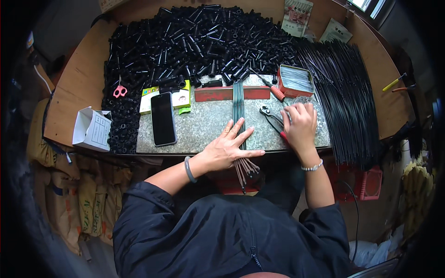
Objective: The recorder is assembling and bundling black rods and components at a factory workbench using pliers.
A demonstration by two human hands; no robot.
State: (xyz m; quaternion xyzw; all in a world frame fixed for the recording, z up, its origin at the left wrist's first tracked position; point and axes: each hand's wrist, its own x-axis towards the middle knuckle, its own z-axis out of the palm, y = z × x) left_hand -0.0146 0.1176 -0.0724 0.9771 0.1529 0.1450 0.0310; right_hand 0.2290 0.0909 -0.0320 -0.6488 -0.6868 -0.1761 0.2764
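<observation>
Head view, hands (221,152) at rods (238,105) and pliers (273,119), lettered sack (87,213), printed box (98,132)

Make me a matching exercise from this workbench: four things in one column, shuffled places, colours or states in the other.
Column one
1. Left hand
2. Phone
3. Scissors
4. Tin

Column two
A. Pink-handled
B. Filled with thin pale pieces
C. Spread across a bundle of slender rods
D. Face up, screen dark

Pairs: 1-C, 2-D, 3-A, 4-B
</observation>
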